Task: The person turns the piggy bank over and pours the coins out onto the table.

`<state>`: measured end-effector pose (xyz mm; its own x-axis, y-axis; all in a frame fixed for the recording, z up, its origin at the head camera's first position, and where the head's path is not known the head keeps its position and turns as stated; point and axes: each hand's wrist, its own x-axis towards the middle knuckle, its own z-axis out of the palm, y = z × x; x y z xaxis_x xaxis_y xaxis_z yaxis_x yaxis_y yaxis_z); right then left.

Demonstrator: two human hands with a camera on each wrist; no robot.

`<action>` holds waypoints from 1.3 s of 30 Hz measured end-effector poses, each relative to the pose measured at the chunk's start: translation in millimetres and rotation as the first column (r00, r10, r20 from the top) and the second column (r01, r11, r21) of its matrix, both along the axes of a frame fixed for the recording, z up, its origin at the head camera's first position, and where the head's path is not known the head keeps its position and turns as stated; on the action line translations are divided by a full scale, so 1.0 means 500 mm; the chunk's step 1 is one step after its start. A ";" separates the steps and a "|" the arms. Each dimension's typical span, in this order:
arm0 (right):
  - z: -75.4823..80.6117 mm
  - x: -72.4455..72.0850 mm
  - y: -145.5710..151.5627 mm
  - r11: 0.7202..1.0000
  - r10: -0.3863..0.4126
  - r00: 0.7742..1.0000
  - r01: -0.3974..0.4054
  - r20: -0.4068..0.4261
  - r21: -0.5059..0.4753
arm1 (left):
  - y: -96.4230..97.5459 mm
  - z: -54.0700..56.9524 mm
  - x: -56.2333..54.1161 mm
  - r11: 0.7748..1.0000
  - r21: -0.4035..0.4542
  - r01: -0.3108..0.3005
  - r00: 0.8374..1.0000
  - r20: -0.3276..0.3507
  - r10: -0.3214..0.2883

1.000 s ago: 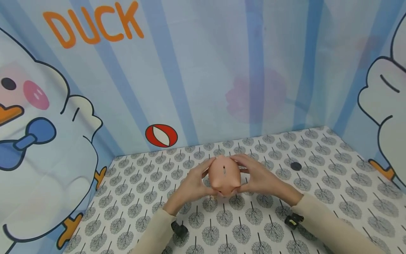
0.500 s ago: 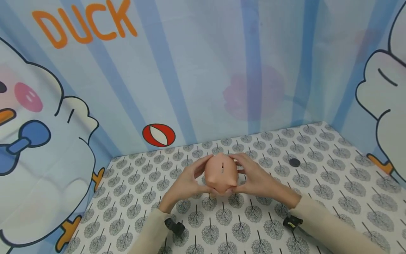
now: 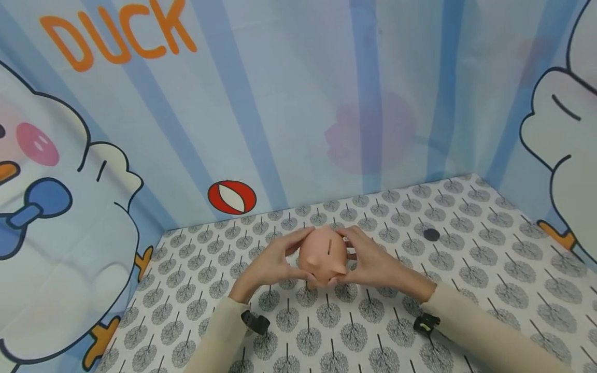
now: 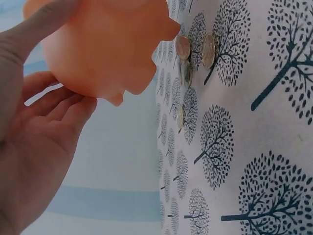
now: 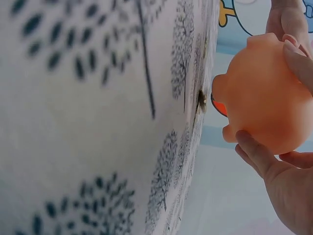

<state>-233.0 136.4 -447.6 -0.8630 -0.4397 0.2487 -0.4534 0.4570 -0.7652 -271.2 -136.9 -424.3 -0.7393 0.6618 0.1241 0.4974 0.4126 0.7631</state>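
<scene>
A peach-orange piggy bank (image 3: pixel 313 247) is held up between both hands, its coin slot upward and its snout toward me. The left hand (image 3: pixel 272 263) grips its left side, thumb near the snout and fingers round the far side. On the other side the right hand (image 3: pixel 373 263) grips it the same way. The left wrist view shows the piggy bank (image 4: pixel 112 44) raised off the cloth, with stubby feet on its underside. Several coins (image 4: pixel 209 50) lie on the cloth under it, hidden from the head view.
A black round disc (image 3: pixel 431 234) lies on the tree-print cloth (image 3: pixel 471 321) to the right. Behind the table stands a blue striped backdrop (image 3: pixel 298 103) with cartoon ducks. Dark wrist cameras (image 3: pixel 255 322) are strapped below both wrists.
The piggy bank has rolled slightly in the hands, so its slot now sits slanted and nearer the right hand. Both hands keep their grip. The head view has shifted a little.
</scene>
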 end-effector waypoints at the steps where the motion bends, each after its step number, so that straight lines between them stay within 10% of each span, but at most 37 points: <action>1: -0.001 0.001 -0.001 1.000 -0.003 1.000 0.003 -0.003 0.000 | 0.000 0.001 0.001 1.000 0.002 0.000 1.000 0.001 0.000; 29: 0.021 -0.032 0.052 0.996 0.051 0.996 -0.044 0.076 -0.082 | 0.040 -0.031 0.007 0.975 0.151 -0.164 0.973 0.186 0.135; 39: 0.012 -0.040 0.059 0.997 0.056 0.994 -0.050 0.099 -0.064 | 0.054 -0.026 0.006 0.982 0.125 -0.140 0.983 0.133 0.124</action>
<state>-252.8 166.0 -441.8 -0.8609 -0.4720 0.1899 -0.3951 0.3851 -0.8340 -267.9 -109.8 -437.4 -0.8342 0.5410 0.1065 0.3435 0.3588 0.8679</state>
